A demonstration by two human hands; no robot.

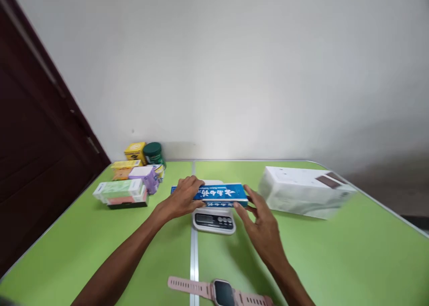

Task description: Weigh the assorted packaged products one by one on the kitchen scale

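A long blue toothpaste box (219, 193) with white lettering lies level over the white kitchen scale (214, 228). My left hand (183, 196) grips its left part, fingers over the top and thumb along the near side. At the right end, my right hand (259, 216) holds the box between thumb and fingers. The scale's plate is mostly hidden beneath the box, so I cannot tell whether the box rests on it. The scale's display and round buttons face me.
A pink-strapped smartwatch (223, 292) lies at the near edge of the green table (134, 252). On the left are stacked small cartons (122, 192), a yellow box (135, 152) and a green-lidded jar (153, 153). A large white box (301, 192) stands on the right.
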